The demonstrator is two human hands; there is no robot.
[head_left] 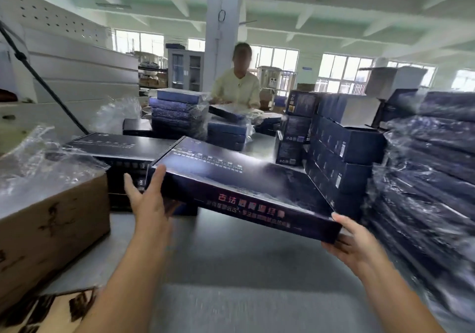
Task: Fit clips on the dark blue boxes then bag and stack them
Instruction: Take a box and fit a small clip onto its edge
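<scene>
Glossy dark blue box (231, 178), flat and rectangular, gripped by left hand (149, 199) and right hand (352, 242).

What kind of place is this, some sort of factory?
Probably a packing workshop or warehouse floor. Bagged dark blue boxes stand stacked at the right, a cardboard carton sits at the left, and a second worker handles boxes across the table.
</scene>
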